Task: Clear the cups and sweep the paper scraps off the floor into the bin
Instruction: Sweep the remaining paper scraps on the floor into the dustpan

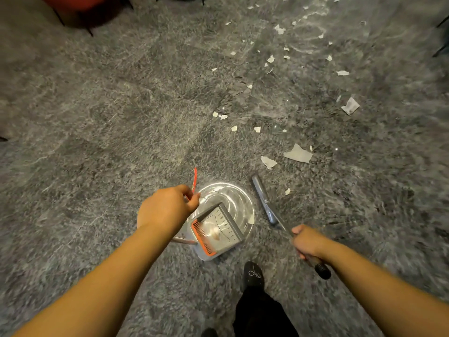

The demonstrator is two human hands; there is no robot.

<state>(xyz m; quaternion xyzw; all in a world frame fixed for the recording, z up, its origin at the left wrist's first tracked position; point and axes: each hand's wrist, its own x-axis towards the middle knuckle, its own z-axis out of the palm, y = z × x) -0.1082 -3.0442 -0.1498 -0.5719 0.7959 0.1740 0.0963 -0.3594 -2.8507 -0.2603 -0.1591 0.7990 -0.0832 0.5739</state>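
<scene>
My left hand [167,210] grips the dustpan [217,231] over the bin [239,198]; my right hand [306,242] grips the broom [266,203], nearer the paper scraps [298,153] beyond the bin.

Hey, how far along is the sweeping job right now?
Partly done, at most. The left hand holds the dustpan, which seems to carry a few collected bits, over a clear bag or bin. The right hand grips the broom, its head resting on the carpet. Left to do: many paper scraps lie scattered ahead and to the right. No cups are in view, so that step cannot be judged.
</scene>
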